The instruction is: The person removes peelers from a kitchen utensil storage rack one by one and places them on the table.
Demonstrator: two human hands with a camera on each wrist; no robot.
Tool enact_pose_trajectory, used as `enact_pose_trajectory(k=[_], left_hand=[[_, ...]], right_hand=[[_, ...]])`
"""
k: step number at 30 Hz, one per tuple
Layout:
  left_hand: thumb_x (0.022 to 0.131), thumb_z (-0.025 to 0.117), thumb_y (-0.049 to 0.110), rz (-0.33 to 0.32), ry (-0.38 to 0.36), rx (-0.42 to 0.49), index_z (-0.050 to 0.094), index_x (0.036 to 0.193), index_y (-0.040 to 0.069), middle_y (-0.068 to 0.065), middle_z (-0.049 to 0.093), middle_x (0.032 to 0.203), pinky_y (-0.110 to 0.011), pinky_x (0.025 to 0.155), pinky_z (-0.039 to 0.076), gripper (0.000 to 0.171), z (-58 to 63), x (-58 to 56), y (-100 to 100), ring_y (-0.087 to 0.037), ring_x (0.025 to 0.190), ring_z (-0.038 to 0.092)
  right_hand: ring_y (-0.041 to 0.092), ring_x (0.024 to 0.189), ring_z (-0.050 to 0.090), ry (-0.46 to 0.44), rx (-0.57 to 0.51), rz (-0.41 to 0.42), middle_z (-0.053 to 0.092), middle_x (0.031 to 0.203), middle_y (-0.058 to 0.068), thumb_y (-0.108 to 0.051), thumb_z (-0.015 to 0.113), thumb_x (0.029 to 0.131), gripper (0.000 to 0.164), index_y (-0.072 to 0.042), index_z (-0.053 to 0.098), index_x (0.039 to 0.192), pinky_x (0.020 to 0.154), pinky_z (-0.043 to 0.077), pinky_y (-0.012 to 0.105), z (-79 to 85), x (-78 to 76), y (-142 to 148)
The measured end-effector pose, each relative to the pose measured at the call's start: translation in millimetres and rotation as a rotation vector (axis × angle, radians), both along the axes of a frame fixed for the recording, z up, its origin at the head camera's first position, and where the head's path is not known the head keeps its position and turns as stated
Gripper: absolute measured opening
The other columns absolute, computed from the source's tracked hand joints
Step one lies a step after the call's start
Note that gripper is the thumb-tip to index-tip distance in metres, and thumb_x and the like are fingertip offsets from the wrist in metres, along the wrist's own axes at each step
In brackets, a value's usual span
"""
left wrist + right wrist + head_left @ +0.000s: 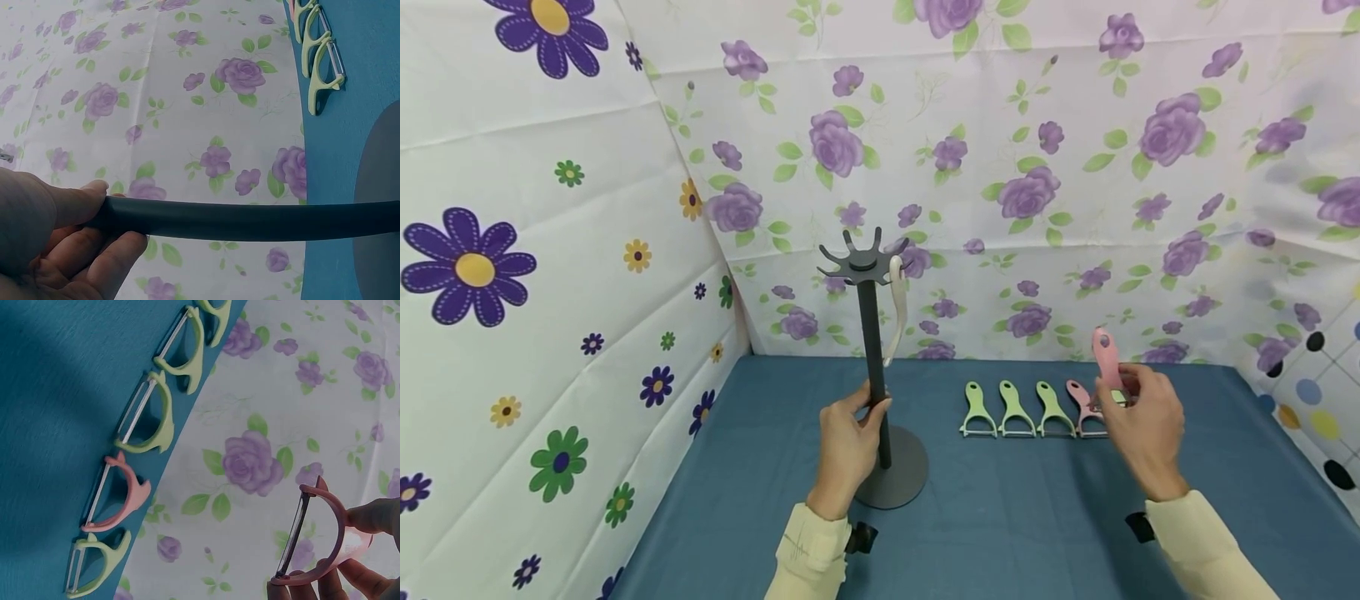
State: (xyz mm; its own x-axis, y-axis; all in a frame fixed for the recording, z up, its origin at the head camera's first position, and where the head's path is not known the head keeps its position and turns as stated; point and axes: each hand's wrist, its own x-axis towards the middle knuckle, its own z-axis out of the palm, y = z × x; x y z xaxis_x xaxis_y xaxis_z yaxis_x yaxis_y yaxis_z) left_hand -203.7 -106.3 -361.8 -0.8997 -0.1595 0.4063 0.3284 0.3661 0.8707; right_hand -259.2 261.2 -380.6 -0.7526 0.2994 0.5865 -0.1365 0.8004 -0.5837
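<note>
A dark grey stand [871,333] rises from a round base [906,471], with a ring of curved hooks [862,262] on top. My left hand [850,437] holds its pole [250,220] between thumb and fingers. From a right-hand hook hangs a cream-white utensil [898,312]. A pink peeler [334,547] is up off the table in my right hand [1146,425], pinched by thumb and fingers, its handle [1105,354] pointing upward. Beside that hand a second pink peeler [131,497] lies in a row with several green peelers [1013,408], one partly behind the hand.
A blue cloth [1000,517] covers the table. Behind it hangs a white curtain with purple roses [1030,196]; a daisy-patterned sheet [565,350] stands at the left and a dotted one [1318,392] at the right.
</note>
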Motion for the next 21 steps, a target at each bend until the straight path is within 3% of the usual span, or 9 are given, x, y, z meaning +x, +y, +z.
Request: enact_pose_trajectory(k=[21], left_hand=[[0.098, 0.069, 0.011, -0.006, 0.005, 0.001, 0.069, 0.131, 0.006, -0.015, 0.076, 0.116, -0.039, 0.09, 0.061, 0.034, -1.4, -0.5, 1, -0.031, 0.112, 0.073]], right_hand=[[0.044, 0.094, 0.061, -0.086, 0.013, -0.063, 0.063, 0.108, 0.03, -0.023, 0.073, 0.095, 0.044, 0.006, 0.065, 0.126, 0.074, 0.048, 0.063, -11.8, -9.1, 25]])
